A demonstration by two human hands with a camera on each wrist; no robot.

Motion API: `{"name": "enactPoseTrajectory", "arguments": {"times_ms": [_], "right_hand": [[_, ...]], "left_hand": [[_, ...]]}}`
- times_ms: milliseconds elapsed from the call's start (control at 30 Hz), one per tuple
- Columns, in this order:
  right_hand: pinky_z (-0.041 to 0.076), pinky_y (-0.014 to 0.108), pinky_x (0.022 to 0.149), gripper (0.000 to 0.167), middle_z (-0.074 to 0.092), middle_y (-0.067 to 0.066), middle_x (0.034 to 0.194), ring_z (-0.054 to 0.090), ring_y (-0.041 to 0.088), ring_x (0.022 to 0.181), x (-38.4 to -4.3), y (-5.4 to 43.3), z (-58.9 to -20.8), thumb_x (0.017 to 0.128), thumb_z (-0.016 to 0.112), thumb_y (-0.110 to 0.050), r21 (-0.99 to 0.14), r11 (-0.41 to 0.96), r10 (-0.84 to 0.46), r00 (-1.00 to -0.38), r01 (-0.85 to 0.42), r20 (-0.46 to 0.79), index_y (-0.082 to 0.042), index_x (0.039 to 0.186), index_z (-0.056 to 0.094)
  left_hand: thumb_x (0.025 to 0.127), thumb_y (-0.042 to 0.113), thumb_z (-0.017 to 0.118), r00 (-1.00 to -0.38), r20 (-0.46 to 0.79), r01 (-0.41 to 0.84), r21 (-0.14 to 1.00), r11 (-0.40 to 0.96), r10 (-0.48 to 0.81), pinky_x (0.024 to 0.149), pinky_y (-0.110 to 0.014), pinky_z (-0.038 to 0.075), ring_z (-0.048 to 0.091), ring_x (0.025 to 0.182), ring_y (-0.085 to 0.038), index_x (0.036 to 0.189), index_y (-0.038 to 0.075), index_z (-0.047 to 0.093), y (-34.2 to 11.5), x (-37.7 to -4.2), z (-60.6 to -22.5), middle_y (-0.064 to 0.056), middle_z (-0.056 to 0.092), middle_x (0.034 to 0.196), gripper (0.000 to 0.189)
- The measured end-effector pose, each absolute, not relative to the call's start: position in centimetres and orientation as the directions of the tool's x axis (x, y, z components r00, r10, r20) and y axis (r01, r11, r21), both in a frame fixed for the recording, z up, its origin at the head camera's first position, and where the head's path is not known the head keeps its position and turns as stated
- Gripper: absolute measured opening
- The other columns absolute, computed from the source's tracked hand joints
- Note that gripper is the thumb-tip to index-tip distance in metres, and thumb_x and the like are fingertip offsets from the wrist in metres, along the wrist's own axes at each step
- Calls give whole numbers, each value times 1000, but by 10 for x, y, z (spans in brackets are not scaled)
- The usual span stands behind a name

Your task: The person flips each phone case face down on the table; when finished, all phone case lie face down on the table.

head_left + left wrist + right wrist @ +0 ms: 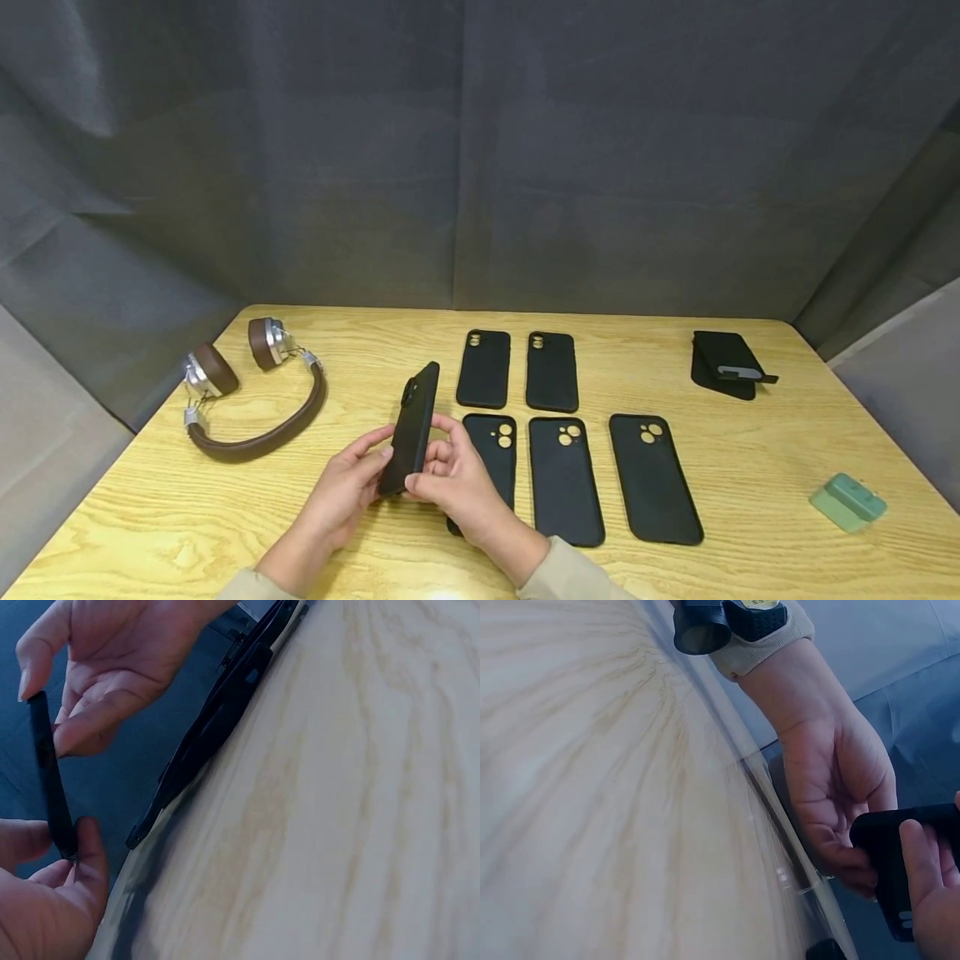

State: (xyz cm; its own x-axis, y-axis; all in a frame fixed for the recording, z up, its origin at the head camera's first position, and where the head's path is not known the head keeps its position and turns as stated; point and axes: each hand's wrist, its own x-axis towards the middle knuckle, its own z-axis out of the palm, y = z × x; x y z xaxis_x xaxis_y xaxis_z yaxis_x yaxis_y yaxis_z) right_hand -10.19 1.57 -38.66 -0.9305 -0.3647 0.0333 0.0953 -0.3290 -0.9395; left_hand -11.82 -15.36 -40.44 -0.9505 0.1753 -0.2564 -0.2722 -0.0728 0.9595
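Note:
A black phone case [411,437] stands tilted up above the near middle of the table, its camera end uppermost. My left hand [339,496] holds its lower left edge between thumb and fingers. On the other side, my right hand [468,487] pinches the lower right edge. From the left wrist, the phone case [49,776] appears almost edge-on between the right hand [124,667] and the left hand [49,907]. In the right wrist view, two small light spots show near one end of the phone case [891,877]; fingers cover part of it.
Brown headphones [258,446] lie at the left. More black phone cases lie in two rows: a back one [483,369], a front one [566,479] and others. A black folded item [727,358] and a green block [847,502] are at the right.

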Motion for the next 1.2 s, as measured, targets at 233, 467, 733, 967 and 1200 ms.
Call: {"name": "enactPoseTrajectory", "arguments": {"times_ms": [233,467,733,967,1200], "right_hand": [[51,23,65,78,54,2,84,57,8,71,-102,22,-392,72,61,10,-949,-293,-361,-933,111,2,0,140,23],[45,20,58,79,53,2,79,55,7,63,-103,27,-399,72,66,4,-983,-163,-331,-943,88,-30,5,141,26],[49,23,61,83,54,3,76,59,10,63,-105,27,-402,74,67,3,-984,-133,-335,-939,122,-71,2,144,22],[52,25,61,83,54,3,74,59,11,60,-106,24,-408,74,68,4,-986,-85,-335,-936,145,-109,3,143,23],[54,30,62,82,56,4,72,60,13,58,-104,20,-409,73,69,4,-985,-24,-338,-929,171,-153,5,142,25]], "left_hand": [[94,8,50,-968,-232,-242,965,-103,97,79,-24,50,64,92,-14,138,5,42,-158,-118,-401,-8,65,107,45],[92,5,52,-970,-220,-229,969,-93,98,77,-24,51,63,88,-14,138,6,40,-168,-117,-399,-4,64,97,47],[91,4,54,-970,-216,-220,975,-28,110,76,-25,51,63,86,-13,138,2,40,-175,-117,-397,-4,62,98,50],[90,8,57,-958,-248,-239,968,77,141,77,-26,52,63,89,-13,139,3,40,-181,-116,-397,-8,61,107,52],[90,10,58,-953,-273,-242,948,209,134,85,-39,50,53,115,-30,137,2,43,-186,-111,-397,-24,47,132,50]]}}
